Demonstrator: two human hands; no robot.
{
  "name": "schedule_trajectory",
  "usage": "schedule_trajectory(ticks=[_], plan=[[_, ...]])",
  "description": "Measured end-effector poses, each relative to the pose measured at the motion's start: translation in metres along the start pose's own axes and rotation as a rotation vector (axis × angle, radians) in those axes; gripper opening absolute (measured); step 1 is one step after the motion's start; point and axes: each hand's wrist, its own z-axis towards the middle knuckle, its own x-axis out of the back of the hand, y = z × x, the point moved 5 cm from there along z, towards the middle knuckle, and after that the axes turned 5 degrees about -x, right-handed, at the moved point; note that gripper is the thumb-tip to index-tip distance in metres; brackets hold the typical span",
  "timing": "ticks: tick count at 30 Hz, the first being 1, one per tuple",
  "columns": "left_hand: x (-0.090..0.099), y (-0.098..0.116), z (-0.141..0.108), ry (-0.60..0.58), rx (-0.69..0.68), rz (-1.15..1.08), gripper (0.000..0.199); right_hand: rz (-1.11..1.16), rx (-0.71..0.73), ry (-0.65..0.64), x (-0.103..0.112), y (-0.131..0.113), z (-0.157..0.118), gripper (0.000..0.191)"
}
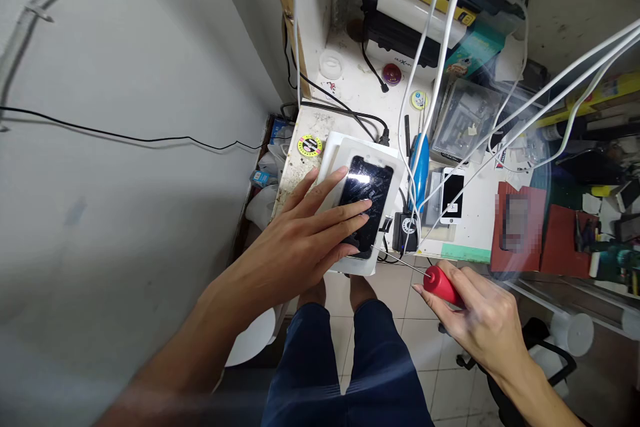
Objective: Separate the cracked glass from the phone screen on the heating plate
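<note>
A dark phone screen lies on a white, flat plate-like device at the table's front left. My left hand rests on it, fingers spread across the glass and the plate's left side. In my right hand is a tool with a red handle, held between thumb and fingers. Its thin metal shaft points left, and the tip meets or nearly meets the lower right edge of the dark screen. A bright reflection shows near the screen's top.
White cables hang across the view. Right of the plate are a black adapter, a blue tool, a white phone and a clear parts box. Red mats lie farther right. A grey wall stands at left.
</note>
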Motion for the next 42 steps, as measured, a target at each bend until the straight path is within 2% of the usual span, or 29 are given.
schedule_trajectory(ticks=[42], plan=[[0.0011,0.0000,0.0011,0.004,0.000,0.000,0.038,0.008,-0.011,0.017,-0.0002,0.0005,-0.0008,0.037]])
